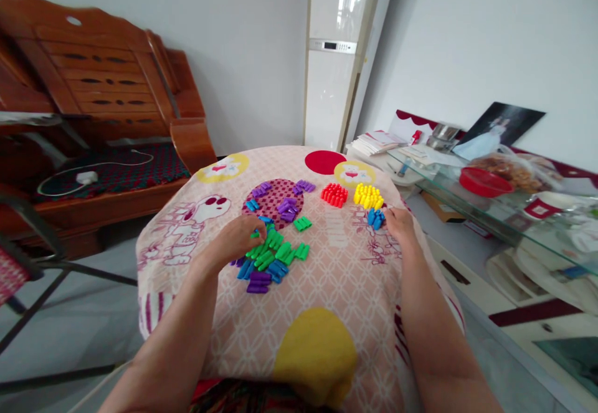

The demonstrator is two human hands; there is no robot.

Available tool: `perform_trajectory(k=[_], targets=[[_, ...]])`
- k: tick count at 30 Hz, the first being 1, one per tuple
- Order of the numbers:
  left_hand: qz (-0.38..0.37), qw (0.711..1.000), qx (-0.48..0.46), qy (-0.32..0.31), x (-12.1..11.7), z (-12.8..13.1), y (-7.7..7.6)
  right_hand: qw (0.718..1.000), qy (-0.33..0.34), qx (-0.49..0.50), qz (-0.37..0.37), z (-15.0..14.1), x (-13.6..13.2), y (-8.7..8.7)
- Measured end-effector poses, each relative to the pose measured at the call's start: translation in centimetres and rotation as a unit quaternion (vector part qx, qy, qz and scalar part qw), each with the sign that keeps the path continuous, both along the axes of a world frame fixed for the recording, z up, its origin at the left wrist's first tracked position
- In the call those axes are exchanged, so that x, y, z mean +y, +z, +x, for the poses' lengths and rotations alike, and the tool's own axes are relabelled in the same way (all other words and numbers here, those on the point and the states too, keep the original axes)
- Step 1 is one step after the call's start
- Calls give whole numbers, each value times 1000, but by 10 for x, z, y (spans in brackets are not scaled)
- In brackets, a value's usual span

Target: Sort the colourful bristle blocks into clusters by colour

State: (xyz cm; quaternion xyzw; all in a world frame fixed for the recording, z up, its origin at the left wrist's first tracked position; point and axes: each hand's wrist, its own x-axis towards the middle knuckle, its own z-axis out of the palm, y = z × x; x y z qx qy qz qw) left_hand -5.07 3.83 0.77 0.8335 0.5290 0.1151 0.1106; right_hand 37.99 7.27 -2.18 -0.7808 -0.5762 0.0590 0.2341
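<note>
While the left hand (239,237) curls over a pile of green pieces (265,258) on the table (336,294), its grip hidden, the right hand (398,225) reaches blue pieces (375,218) just nearer than yellow pieces (368,196); whether it holds 1 is unclear.

Soft, even brightness, stretched edges (glare on the white appliance (331,89)).

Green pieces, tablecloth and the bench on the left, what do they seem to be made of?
Green pieces: probably plastic, smooth and evenly bright.
Tablecloth: likely fabric, matte and printed, draping over the edge.
Bench: apparently varnished wood, reddish-brown with a sheen.
</note>
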Motion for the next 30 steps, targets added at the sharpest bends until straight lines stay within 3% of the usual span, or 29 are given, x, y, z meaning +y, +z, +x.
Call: perform_trajectory(k=[7, 14, 18, 22, 27, 30], targets=[[24, 997, -48, 56, -5, 12, 15, 1000, 9, 3, 1, 2, 2, -3], [-7, 1000, -5, -24, -1, 26, -3, 1000, 9, 2, 4, 0, 0, 0], [11, 1000, -20, -14, 4, 29, -11, 1000, 2, 6, 0, -1, 1, 0], [14, 996, -86, 18, 8, 39, 0, 1000, -2, 10, 2, -1, 1, 0], [-11, 980, -193, -46, 16, 85, 17, 1000, 3, 10, -7, 0, 2, -2], [-78, 958, -255, -107, 27, 128, 10, 1000, 5, 6, -16, 0, 2, -1]])
